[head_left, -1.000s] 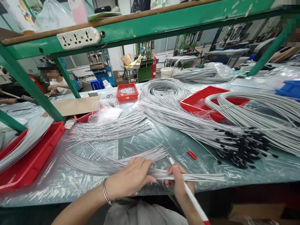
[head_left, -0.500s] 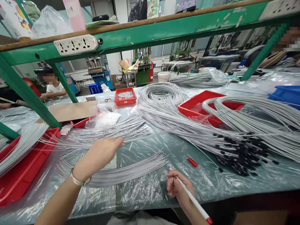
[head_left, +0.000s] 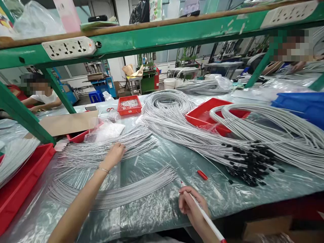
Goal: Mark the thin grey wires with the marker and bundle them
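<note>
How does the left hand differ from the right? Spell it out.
The left hand is at a spread of gray wires; the right hand holds a white marker. The left wears a bracelet; the right shows none. Both are ungloved.

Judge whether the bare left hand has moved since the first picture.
Yes: judged against the red rectangular plastic tray of silvery bits, the bare left hand moved forward and left, nearer to it.

Far wires [head_left: 87,155] lie behind near wires [head_left: 141,190] on the table [head_left: 152,217] — pen cap [head_left: 202,174] right of both, coil [head_left: 164,95] beyond.
</note>
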Tool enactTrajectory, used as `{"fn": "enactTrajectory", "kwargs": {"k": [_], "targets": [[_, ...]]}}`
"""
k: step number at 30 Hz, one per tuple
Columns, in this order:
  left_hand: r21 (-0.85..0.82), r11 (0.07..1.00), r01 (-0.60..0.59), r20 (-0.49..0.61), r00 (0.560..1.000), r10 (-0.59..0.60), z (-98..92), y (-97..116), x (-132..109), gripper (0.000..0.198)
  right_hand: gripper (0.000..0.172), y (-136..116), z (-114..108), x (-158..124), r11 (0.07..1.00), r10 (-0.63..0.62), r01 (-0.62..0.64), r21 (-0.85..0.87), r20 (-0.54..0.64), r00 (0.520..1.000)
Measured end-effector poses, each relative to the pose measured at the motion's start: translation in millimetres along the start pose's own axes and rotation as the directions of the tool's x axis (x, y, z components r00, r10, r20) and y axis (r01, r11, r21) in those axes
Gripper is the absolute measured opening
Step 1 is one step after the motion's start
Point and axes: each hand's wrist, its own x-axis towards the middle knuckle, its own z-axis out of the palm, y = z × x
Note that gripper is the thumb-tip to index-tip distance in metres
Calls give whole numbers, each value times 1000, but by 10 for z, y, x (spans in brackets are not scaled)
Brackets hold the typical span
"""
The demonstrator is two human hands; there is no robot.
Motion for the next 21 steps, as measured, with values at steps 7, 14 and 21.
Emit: {"fn": "enactTrajectory", "kwargs": {"k": [7,14,21], "targets": [[-247,957,-149,361,903,234,-2,513,-470,26,31,176,-186,70,1000,-10,12,-25,71,997],[-281,944,-174,387,880,277,19,645,-628,25,27,154,-219,75,995,-77,84,-55,132,988],[-267,948,-176,405,872,276,-24,697,-673,20,26,178,-229,83,996,-82,84,-20,119,990]]}}
